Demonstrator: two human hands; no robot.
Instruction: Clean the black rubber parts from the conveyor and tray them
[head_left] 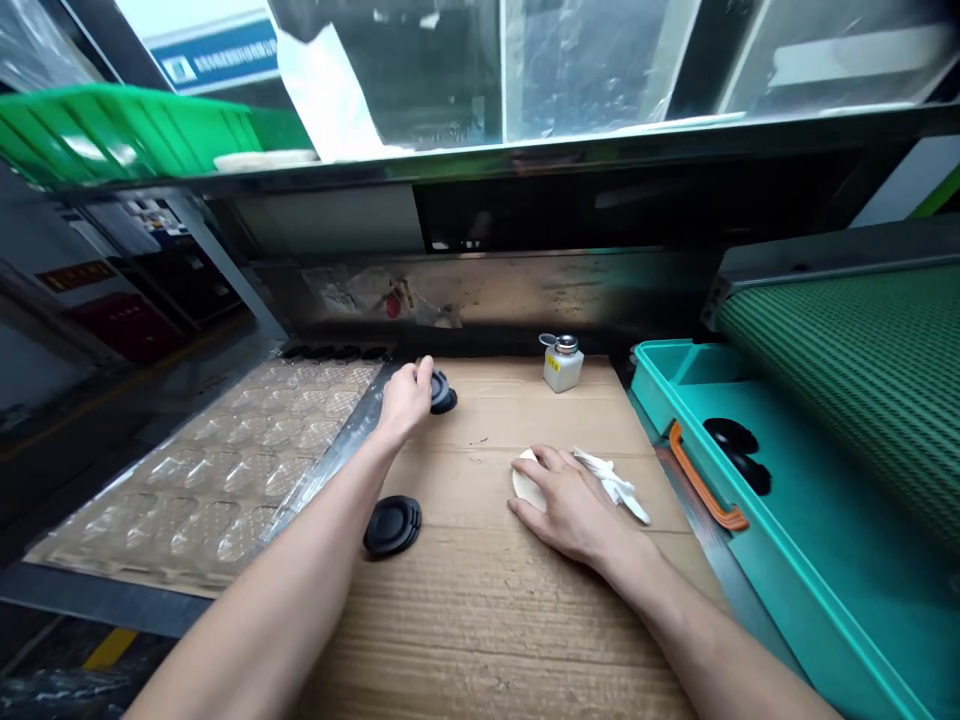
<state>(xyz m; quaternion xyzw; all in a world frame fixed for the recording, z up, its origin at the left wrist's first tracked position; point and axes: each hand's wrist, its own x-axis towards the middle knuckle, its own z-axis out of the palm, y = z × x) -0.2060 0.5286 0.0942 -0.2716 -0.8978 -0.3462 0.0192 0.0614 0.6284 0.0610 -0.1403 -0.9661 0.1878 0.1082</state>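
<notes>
Toward the back of the cardboard sheet (480, 600), my left hand (407, 402) pinches a black round part (439, 386). Another black piece (448, 402) shows just beneath it; whether the two touch is unclear. Nearer to me, beside my left forearm, lies a small stack of black round parts (391, 526). My right hand (566, 500) rests low on the cardboard with its fingers curved over a cream-white round pad (528, 482). A crumpled white cloth (613, 482) lies against the far side of that hand.
A square dispenser bottle (562, 364) with its lid flipped up stands at the back. On the left is a clear blister tray (217, 470) with black parts along its far edge. At right, a teal bin (795, 580) holds black parts (739, 455) beside a green conveyor belt (862, 340).
</notes>
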